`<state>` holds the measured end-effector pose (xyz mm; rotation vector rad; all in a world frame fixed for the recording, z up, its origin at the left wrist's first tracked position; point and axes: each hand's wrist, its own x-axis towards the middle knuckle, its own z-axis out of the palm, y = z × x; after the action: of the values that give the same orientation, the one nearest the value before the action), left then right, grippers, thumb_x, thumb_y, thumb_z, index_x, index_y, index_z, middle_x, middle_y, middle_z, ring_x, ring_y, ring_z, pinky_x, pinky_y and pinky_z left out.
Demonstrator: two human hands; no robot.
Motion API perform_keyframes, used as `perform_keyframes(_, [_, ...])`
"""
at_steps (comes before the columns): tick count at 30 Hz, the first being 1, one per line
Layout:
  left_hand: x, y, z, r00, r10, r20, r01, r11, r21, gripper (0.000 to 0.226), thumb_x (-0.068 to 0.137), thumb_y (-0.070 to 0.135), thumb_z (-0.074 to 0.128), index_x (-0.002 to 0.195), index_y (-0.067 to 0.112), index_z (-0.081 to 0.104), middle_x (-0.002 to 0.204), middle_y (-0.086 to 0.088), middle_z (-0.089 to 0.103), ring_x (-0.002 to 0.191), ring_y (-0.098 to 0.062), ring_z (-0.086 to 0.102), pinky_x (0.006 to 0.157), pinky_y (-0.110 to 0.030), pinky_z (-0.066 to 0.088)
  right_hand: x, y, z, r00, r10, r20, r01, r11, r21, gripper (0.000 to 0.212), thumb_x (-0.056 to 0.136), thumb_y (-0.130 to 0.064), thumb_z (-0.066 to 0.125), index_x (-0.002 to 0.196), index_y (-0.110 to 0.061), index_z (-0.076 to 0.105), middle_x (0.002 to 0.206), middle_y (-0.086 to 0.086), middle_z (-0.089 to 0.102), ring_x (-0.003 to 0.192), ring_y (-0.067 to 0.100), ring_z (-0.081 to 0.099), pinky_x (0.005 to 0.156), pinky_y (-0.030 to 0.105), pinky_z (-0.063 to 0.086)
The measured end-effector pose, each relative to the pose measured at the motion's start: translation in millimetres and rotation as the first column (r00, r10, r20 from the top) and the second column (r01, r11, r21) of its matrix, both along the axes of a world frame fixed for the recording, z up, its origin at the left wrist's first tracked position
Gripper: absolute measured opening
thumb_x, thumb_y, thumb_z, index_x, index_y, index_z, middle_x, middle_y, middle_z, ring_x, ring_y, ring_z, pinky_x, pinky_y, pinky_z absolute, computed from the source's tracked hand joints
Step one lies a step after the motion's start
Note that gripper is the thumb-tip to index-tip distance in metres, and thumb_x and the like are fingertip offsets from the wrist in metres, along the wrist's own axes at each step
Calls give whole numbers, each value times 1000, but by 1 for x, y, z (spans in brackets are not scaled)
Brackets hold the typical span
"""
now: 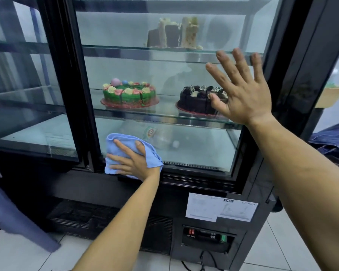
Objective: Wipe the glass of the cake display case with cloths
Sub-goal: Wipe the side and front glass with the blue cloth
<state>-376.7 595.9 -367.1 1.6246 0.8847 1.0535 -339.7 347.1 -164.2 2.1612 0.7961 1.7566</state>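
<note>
The black-framed cake display case fills the view, and its glass door (125, 65) faces me. My left hand (131, 161) presses a light blue cloth (114, 139) flat against the lower left corner of the glass, fingers spread over it. My right hand (241, 89) lies flat on the glass at the right side, fingers spread and straight, in front of the chocolate cake. It holds nothing.
Inside stand a green cake with flowers (128, 94), a chocolate cake (196, 100) and cake slices (172, 34) on the top shelf. A second glass panel (27, 75) stands open at the left. Blue fabric (333, 139) lies at the right, with tiled floor (27, 255) below.
</note>
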Motion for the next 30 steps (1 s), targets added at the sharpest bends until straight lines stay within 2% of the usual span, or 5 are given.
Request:
perform_keyframes(3, [-1, -44, -20, 986, -110, -125, 161, 809, 565, 75, 100, 70, 22, 165, 33, 16, 168, -31, 1, 149, -64, -1, 118, -77, 3, -2, 1, 1, 1000, -3, -5, 3, 1000, 1, 67, 105, -58, 29, 165, -33, 12, 172, 2, 16, 157, 35, 18, 124, 64, 10])
perform_keyframes(6, [0, -47, -29, 941, -270, -206, 241, 105, 965, 67, 99, 67, 41, 161, 48, 22, 173, -14, -9, 152, -58, -4, 119, -73, -7, -3, 0, 0, 1000, -20, -23, 20, 1000, 7, 67, 105, -59, 29, 165, -33, 12, 172, 2, 16, 158, 34, 17, 125, 62, 8])
perform_keyframes(12, [30, -73, 25, 864, -246, -439, 18, -856, 516, 59, 106, 52, 33, 163, 44, 19, 174, -6, 9, 158, -45, 5, 123, -65, -12, -9, 1, 1, 997, -59, -59, 59, 998, -1, 67, 105, -59, 28, 165, -34, 13, 172, 1, 14, 158, 33, 14, 126, 61, 7])
perform_keyframes(22, [17, 80, 19, 848, -279, -450, 6, -845, 535, 61, 106, 56, 40, 163, 43, 20, 172, 0, 20, 156, -39, 24, 122, -65, 17, -15, 3, 4, 990, -125, -71, 124, 992, -22, 68, 104, -60, 22, 165, -33, 10, 173, 4, 13, 158, 35, 13, 126, 62, 8])
perform_keyframes(30, [7, 178, 33, 885, -138, -444, 72, -902, 425, 66, 103, 57, 45, 163, 42, 22, 173, 1, 17, 158, -34, 16, 125, -64, 1, -11, 4, 3, 989, -146, 3, 146, 989, -20, 66, 105, -58, 28, 165, -31, 17, 171, 7, 20, 156, 37, 20, 124, 63, 11])
